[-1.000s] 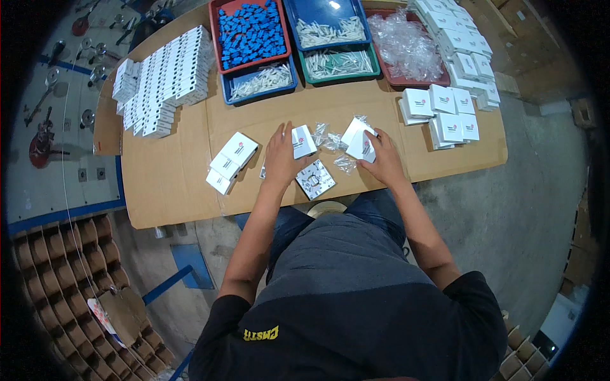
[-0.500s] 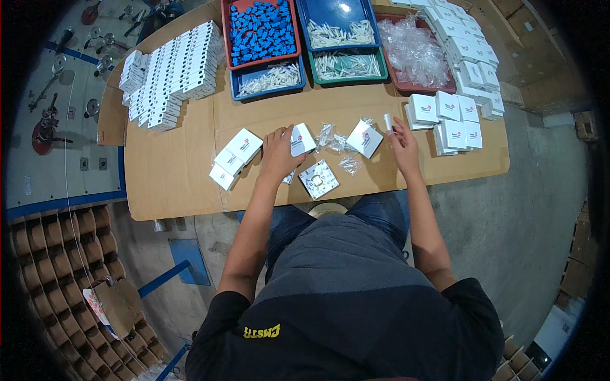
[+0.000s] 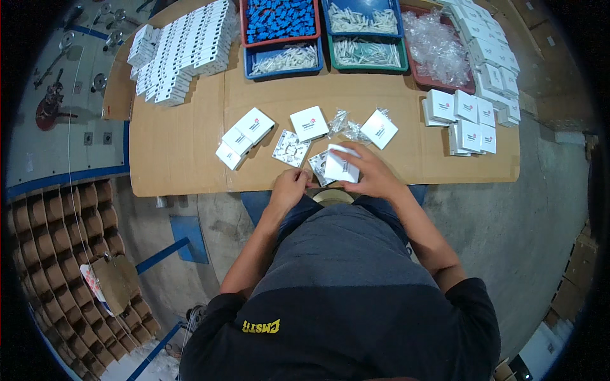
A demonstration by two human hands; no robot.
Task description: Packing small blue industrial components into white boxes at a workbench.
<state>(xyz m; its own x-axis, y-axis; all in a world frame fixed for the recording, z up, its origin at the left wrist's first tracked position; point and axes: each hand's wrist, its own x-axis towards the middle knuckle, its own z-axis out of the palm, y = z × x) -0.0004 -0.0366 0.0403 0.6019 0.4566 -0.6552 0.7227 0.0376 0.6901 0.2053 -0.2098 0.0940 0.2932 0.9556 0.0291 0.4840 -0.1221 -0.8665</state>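
My right hand (image 3: 370, 173) grips a white square cover (image 3: 341, 166) by its edges, tilted at the table's near edge. Partly beneath it shows a square back piece with a patterned face (image 3: 318, 164). Close by on the left, my left hand (image 3: 290, 187) is closed, fingertips pinched together; what it holds, if anything, is hidden. Another patterned square piece (image 3: 290, 150) lies flat just beyond that hand. Farther off lie a white square cover (image 3: 309, 123) and a second one (image 3: 379, 129), with small clear plastic bags (image 3: 346, 127) between them.
Overlapping white square pieces (image 3: 244, 138) lie at left, with tall white stacks (image 3: 184, 51) behind. Trays hold blue parts (image 3: 279, 20), white plugs (image 3: 286, 60) and clear bags (image 3: 438, 47). More white squares (image 3: 467, 120) are piled at right. The cardboard table's near edge (image 3: 210, 190) runs before me.
My left hand has left the white cover and drawn nearer to me. My right hand has come in from the right, where it held a small white cylinder, and now grips a white cover.
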